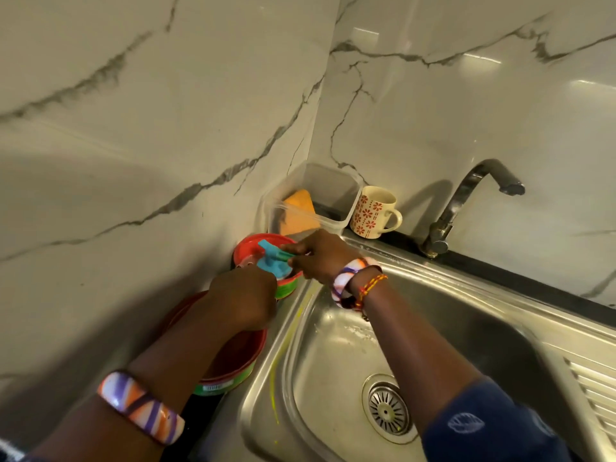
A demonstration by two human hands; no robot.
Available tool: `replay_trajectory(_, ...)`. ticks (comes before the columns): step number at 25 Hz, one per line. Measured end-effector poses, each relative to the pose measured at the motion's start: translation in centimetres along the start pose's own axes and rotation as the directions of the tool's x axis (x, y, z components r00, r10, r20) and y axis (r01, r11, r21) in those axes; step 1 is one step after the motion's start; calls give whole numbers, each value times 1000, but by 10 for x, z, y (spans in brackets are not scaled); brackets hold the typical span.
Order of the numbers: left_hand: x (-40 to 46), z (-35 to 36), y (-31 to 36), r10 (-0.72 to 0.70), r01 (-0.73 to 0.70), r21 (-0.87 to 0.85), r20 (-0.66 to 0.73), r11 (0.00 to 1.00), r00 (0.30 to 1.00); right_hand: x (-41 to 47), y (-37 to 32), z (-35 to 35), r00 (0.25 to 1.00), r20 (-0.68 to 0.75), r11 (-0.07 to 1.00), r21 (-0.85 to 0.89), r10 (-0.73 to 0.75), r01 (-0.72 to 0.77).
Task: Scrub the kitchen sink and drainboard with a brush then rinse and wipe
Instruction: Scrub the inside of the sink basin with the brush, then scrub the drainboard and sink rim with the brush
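Left of the sink (333, 361) | right hand (320, 258) pinches blue brush (271, 260) over red tub (253, 248) | left hand (243, 295) curled, grip unclear

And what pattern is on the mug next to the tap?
The mug is cream with red flowers and dots, seen best in the head view.

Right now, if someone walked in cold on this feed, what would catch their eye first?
Probably the blue brush, pinched by the right hand over an open red tub in the corner left of the steel sink; the left hand is at the tub's near rim. Behind them, a floral mug stands beside a clear container holding an orange sponge.
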State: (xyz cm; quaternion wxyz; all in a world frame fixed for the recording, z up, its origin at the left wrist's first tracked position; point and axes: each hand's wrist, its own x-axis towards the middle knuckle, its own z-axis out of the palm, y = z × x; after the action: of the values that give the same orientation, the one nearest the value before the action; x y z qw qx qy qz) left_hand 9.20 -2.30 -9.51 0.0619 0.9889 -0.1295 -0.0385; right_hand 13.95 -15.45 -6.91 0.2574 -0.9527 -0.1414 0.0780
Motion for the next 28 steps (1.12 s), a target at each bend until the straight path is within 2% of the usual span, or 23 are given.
replay_trajectory(3,2,-1,-1,48,-48,37,8,998,999,7,-2,11,998,-70,1000,11,-2,3)
replay_trajectory(6,0,-2,1,118,-118,29,18,993,993,-11,-3,14,994,-98,983,172,-41,58)
replay_trajectory(8,-3,-8,7,88,-90,31,51,995,995,-37,19,-6,972,-227,954,277,-53,116)
replay_trajectory(10,2,-13,25,47,-48,109,12,993,999,-65,57,-33,936,-350,918,377,20,121)
replay_trajectory(12,13,-16,69,113,-104,171,-40,980,993,-98,102,-60,908,-394,897,438,143,48)
replay_trajectory(14,27,-11,127,210,-202,129,-50,971,977,-126,150,-83,864,-435,909,413,252,-57)
replay_trajectory(17,51,20,222,323,-327,57,70,943,944,-149,222,-107,767,-501,909,316,402,-270)
replay_trajectory(21,76,63,318,380,-380,-42,213,924,900,-173,304,-124,790,-433,899,150,434,-412)
replay_trajectory(23,84,79,348,390,-388,-57,239,920,889,-199,352,-138,787,-436,894,121,438,-431)
replay_trajectory(25,94,89,367,399,-400,-50,247,915,883,-237,406,-164,749,-455,871,154,482,-466)
replay_trajectory(27,106,94,384,412,-419,-31,261,908,873,-288,457,-199,690,-458,816,161,561,-556)
replay_trajectory(28,112,95,391,410,-421,-22,271,907,871,-318,480,-215,632,-474,768,172,613,-616)
